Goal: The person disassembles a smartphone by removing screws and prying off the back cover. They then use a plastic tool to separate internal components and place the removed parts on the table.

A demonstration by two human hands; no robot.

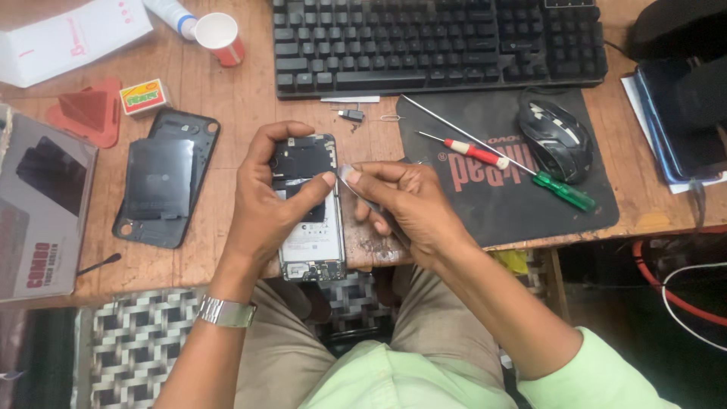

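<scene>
My left hand [265, 204] grips an opened smartphone [312, 241] with its back cover off, inner boards and battery showing, thumb pressed across its middle. My right hand [405, 204] pinches metal tweezers [350, 177] whose tip touches the phone's right edge, next to my left thumb. The phone is held just above the wooden desk's [242, 98] front edge, over my lap.
A black phone back cover [166, 178] lies to the left. On a dark mouse pad [492, 189] lie a red-handled screwdriver [473, 153], a green-handled screwdriver [564, 191] and a black mouse [555, 138]. Behind stand a keyboard [439, 42], a paper cup [219, 36] and boxes [42, 204].
</scene>
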